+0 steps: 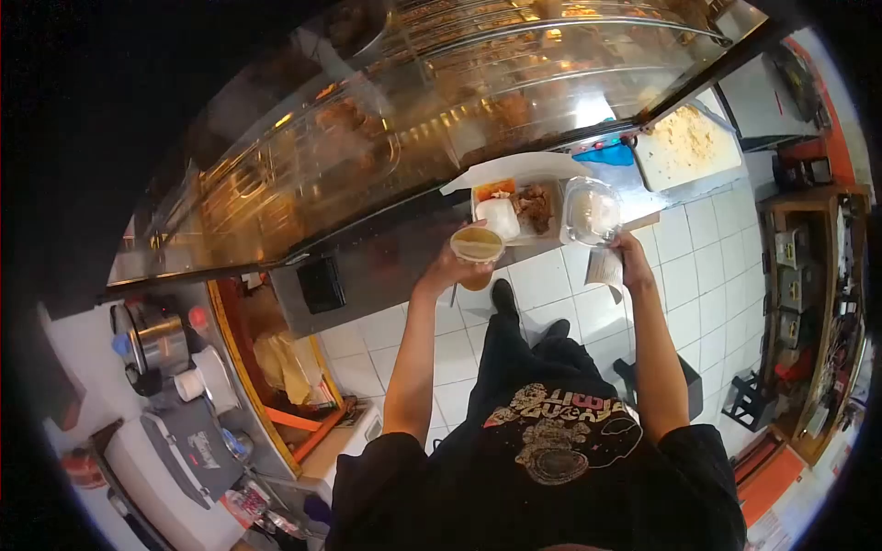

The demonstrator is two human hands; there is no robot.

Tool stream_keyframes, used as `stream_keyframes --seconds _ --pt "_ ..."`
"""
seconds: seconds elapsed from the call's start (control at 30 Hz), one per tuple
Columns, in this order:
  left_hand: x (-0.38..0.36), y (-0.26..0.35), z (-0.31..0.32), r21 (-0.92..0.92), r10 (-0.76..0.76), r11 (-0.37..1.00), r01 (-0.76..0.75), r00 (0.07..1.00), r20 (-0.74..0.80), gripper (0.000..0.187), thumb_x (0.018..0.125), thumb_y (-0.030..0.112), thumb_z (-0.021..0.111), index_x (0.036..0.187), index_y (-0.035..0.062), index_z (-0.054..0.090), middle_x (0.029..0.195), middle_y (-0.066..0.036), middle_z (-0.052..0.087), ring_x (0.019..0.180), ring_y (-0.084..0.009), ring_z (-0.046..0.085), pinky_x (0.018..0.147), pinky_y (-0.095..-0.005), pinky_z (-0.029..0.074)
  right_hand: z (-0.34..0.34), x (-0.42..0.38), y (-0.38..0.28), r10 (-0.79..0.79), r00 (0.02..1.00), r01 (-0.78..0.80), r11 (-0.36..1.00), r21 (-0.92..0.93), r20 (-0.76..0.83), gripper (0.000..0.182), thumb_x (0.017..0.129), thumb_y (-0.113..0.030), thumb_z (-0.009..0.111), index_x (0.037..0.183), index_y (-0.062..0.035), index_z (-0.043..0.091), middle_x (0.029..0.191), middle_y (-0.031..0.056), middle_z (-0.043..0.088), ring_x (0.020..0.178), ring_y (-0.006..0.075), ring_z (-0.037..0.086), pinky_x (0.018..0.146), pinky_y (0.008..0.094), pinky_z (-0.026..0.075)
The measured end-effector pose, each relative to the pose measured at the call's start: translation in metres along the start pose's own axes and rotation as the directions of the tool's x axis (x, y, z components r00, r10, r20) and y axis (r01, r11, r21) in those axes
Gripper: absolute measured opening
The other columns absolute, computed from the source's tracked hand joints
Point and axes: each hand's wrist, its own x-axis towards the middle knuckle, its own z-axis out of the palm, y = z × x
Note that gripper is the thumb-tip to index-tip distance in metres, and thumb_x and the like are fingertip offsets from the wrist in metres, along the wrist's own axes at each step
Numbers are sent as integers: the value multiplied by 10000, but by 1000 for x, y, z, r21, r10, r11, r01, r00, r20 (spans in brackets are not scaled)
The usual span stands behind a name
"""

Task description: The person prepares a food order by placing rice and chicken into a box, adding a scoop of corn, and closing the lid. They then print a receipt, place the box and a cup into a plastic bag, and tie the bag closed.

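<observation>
My left hand (448,272) is wrapped round a round tub (478,244) with yellowish contents. Just beyond that tub is an open takeaway tray (557,191), which holds browned meat pieces (535,209), some orange food (492,191) and a white tub (499,219). To its right sits a clear plastic container (574,228) with something pale and rounded, like rice, inside. The fingers of my right hand (633,261) are closed at that container's near right corner. A printed paper slip (604,269) hangs beside the same hand.
A glass-fronted heated food cabinet (386,147) runs along the counter's far side. Right of it lie a blue item (606,156) and a white cutting board (657,170) with crumbs. A black pad (320,285) lies on the left counter. Shelves (797,220) stand to the right, over white floor tiles (542,275).
</observation>
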Motion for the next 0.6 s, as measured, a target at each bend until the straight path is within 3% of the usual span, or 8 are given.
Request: stream_keyframes --seconds 0.07,0.17,0.23,0.33,0.4,0.5,0.57,0.6 --pt "-19 11 -11 -40 -98 994 97 995 -29 863 681 175 862 1424 80 434 1215 -31 599 1149 -144 540 1030 -306 391 36 -2 17 -10 990 -37 944 -327 -141 391 825 -99 564 1201 7 559 1053 113 631 923 184 602 839 302 493" --pt "20 3 13 -94 -43 995 42 999 -8 846 677 117 859 1407 42 438 1183 -25 601 1104 -126 550 989 -279 410 48 14 -14 -82 996 41 822 -568 -46 358 843 -86 552 1184 25 561 1012 95 639 908 161 597 794 276 485" --pt "13 5 9 -114 -61 992 60 998 -4 849 678 127 862 1408 44 436 1179 -25 602 1106 -127 549 995 -284 405 80 25 0 -47 998 55 924 -378 29 361 846 -110 603 1175 36 582 996 72 641 901 167 592 797 293 480" --pt "9 -1 2 -131 -65 989 65 998 -1 858 679 145 866 1411 46 430 1178 -26 600 1113 -127 545 1002 -291 399 97 37 9 -149 988 107 843 -526 -38 349 856 -139 615 1144 56 581 995 124 654 906 221 613 807 332 486" --pt "8 -4 2 -133 -57 990 57 998 0 863 680 151 868 1414 46 426 1182 -27 598 1118 -127 542 1003 -294 398 101 27 0 -563 821 214 159 -964 90 399 908 -243 583 1147 76 560 1008 194 652 932 295 623 830 366 484" --pt "8 -4 3 -128 -28 991 26 1000 -8 861 687 162 865 1415 43 421 1194 -31 593 1126 -127 537 1009 -297 393 59 35 3 -478 879 185 352 -917 -6 496 944 -348 536 1187 84 527 1030 244 633 961 346 616 852 386 479" --pt "8 -6 2 -136 -27 990 25 1000 -13 866 689 154 864 1419 38 412 1201 -35 589 1122 -125 538 1008 -294 396 47 39 5 -349 937 117 373 -920 -22 514 964 -358 488 1245 72 502 1108 218 625 1007 330 603 887 382 467" --pt "9 -5 3 -138 -22 990 20 1000 -14 866 689 154 864 1419 38 412 1201 -35 589 1122 -125 538 1008 -294 396 49 41 3 -153 988 109 569 -815 25 512 968 -339 483 1281 66 480 1128 201 619 1022 305 596 907 374 458"
